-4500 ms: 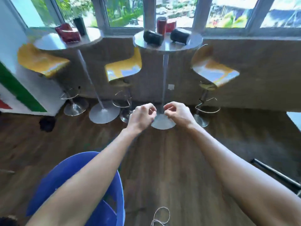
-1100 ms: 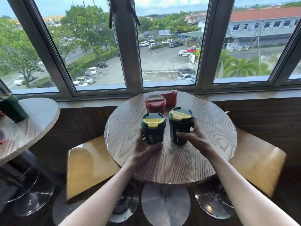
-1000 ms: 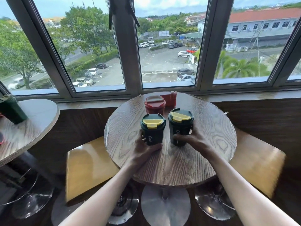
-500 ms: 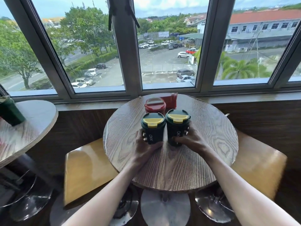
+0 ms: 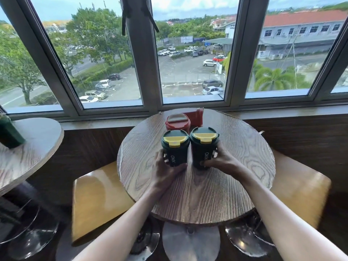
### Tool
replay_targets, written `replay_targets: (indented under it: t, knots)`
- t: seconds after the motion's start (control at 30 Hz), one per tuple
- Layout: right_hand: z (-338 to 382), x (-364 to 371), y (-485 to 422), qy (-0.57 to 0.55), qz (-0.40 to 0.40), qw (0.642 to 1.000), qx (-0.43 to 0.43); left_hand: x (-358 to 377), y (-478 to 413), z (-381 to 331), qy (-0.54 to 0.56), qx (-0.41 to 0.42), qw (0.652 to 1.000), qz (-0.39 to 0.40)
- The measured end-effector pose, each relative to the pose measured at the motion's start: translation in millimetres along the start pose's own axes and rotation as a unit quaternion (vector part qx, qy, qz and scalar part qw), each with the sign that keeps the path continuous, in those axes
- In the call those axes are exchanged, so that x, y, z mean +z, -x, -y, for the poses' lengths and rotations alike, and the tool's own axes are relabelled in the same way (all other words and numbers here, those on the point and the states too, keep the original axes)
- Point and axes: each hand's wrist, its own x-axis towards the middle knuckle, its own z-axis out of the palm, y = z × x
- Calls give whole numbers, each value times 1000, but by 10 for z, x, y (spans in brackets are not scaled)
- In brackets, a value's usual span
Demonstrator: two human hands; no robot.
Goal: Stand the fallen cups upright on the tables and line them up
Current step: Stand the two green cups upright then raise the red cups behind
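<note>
From the head view I look down on a round counter (image 5: 216, 194) with a coarse, wavy wood grain and a slightly chipped rim, standing on a single post with a dull metal disc foot against a dark woven-looking wall under a row of grey-framed windows. At its middle stand two dark green tumblers, upright and side by side, nearly touching. The left green tumbler (image 5: 175, 148) tapers toward its base, wears a round green lid with a yellow flip tab, and shows white "OKK" lettering down its side; my left hand (image 5: 165, 171) is wrapped round its lower part, its grip closed on it with the thumb along the near base. The right green tumbler (image 5: 203, 146) looks the same, lid and lettering alike, and my right hand (image 5: 220, 162) has its grip closed round the lower right side, fingertips at the base. Just behind them a red tumbler (image 5: 178, 123) with a grey-topped lid stands upright, and behind that another red cup (image 5: 195, 116) lies on its side near the window edge. Glossy yellow moulded stools (image 5: 98, 200) with chrome bases sit either side. At the far left, a second wood-grain counter (image 5: 32, 151) carries a dark green cup (image 5: 9, 131), partly cut off by the frame.
</note>
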Motion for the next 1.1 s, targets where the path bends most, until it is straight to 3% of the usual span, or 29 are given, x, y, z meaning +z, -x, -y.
replay_targets:
  t: [0.13, 0.3, 0.43, 0.53, 0.6, 0.7, 0.87, 1.0, 1.1]
  knots:
    - [9, -265, -10, 31, 30, 999, 21, 12, -22, 28, -4, 3, 1000, 10]
    - [152, -488, -163, 43, -61, 997, 22, -89, 53, 31, 114, -19, 990, 83]
    - [214, -569, -398, 59, -116, 991, 17, -292, 8, -129, 150, -4, 988, -24]
    - [270, -595, -685, 50, -136, 989, 25, -408, -378, -367, 92, 12, 993, -79]
    - [324, -613, -932, 54, -137, 989, 34, -423, -712, -524, 34, 35, 998, -43]
    - [372, -664, -1311, 58, -109, 990, 68, -437, -1193, -675, -11, 9, 997, 75]
    - [318, -719, -1894, 105, -35, 989, 96, -510, -1657, -642, -74, -47, 963, 255]
    - [195, -760, -2198, 132, -7, 988, 82, -500, -1758, -687, -58, -54, 944, 320]
    - [83, -760, -2349, 86, 4, 995, 59, -490, -1834, -736, -95, -56, 934, 340]
